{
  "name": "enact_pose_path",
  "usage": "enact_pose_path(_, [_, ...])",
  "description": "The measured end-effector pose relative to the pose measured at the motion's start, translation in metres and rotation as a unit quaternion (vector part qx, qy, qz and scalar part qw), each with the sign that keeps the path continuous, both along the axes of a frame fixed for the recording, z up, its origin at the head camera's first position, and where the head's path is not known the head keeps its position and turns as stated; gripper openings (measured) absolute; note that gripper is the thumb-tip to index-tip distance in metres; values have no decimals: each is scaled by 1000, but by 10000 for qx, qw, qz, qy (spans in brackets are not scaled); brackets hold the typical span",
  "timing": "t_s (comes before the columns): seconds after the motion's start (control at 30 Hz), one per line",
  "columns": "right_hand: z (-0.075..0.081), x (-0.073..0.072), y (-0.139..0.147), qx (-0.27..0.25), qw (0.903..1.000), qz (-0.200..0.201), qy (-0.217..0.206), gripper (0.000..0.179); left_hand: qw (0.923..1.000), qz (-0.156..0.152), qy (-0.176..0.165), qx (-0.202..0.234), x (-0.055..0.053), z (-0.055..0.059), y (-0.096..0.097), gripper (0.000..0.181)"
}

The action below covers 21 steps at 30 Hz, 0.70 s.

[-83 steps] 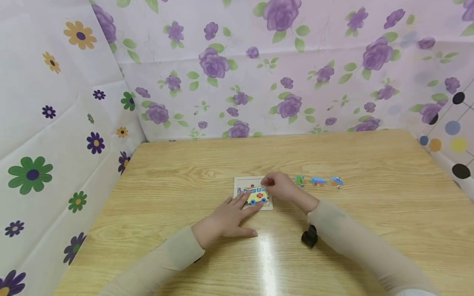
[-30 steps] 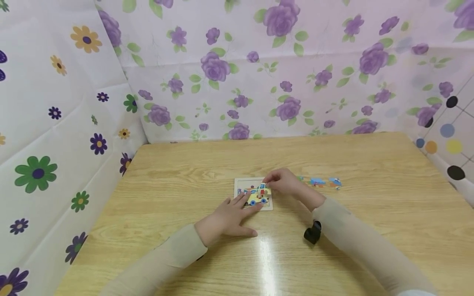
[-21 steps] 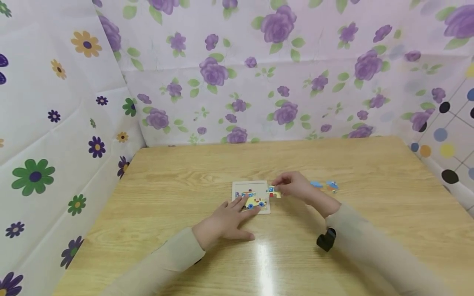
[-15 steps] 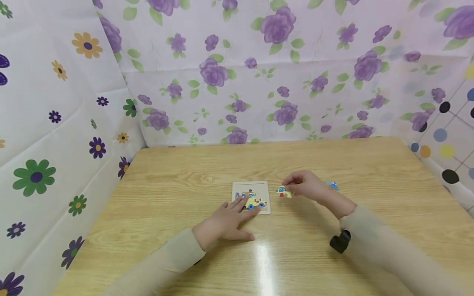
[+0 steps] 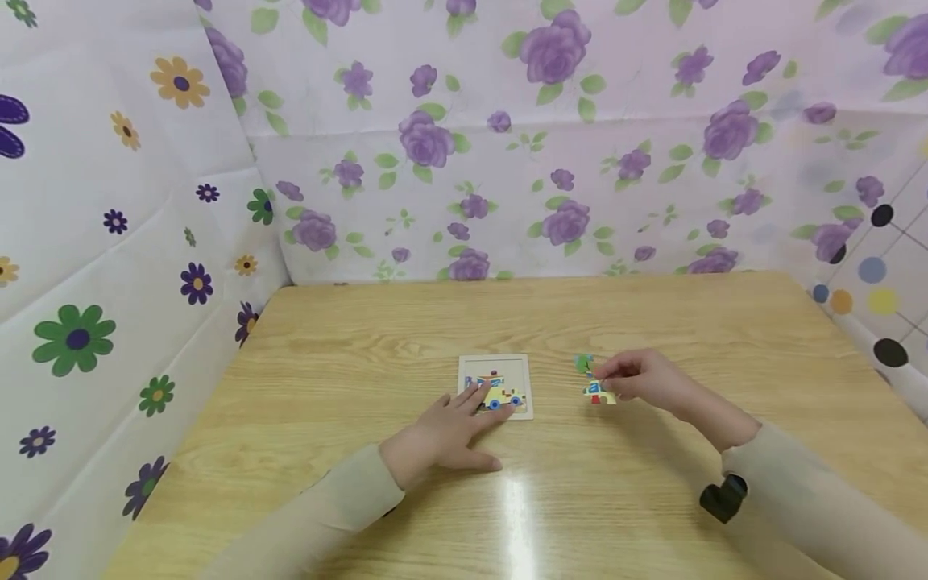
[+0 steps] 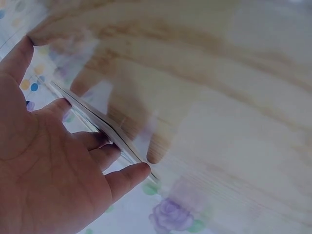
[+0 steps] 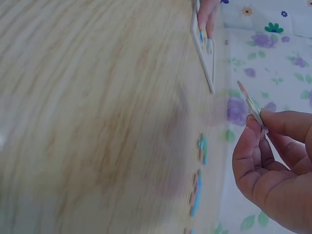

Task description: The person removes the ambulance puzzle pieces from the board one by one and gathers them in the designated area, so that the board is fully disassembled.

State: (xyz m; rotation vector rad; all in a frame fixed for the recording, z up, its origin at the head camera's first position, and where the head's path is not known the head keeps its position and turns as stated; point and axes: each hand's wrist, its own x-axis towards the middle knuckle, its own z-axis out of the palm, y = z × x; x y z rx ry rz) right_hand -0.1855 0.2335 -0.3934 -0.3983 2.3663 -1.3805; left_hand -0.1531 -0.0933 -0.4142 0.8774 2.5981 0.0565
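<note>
A small square puzzle board (image 5: 515, 366) with a pale frame lies near the middle of the table, a partly assembled yellow vehicle picture in it. My left hand (image 5: 449, 432) rests on it, fingers spread and nearly straight, covering its lower left part. To the right of the board, my right hand (image 5: 652, 385) pinches a yellow, blue and red puzzle piece (image 5: 599, 393) between thumb and fingers. The right wrist view shows this piece (image 7: 250, 105) held up edge-on, above the table. Just behind it in the head view lies a green tree piece (image 5: 583, 363).
More loose pieces lie in a row on the wooden table (image 5: 362, 338), such as a blue one (image 7: 196, 192) in the right wrist view; in the head view the right hand hides them. Flowered sheets (image 5: 500, 161) hang behind the table and at its sides.
My right hand has lifted the yellow piece out of the board and carried it to the right, toward the loose pieces. The left hand stays on the board.
</note>
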Motion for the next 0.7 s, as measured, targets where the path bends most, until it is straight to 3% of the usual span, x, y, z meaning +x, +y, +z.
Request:
enact_pose_path(0.4, [-5,9,38,270,9990,-340,-116,38,9999,54,-101,62,-1,-1,1,79])
enact_pose_path(0.7, [-15,8,67,153,9988,-379,-264,45,9999,74,-82,97,0,-2,1,79])
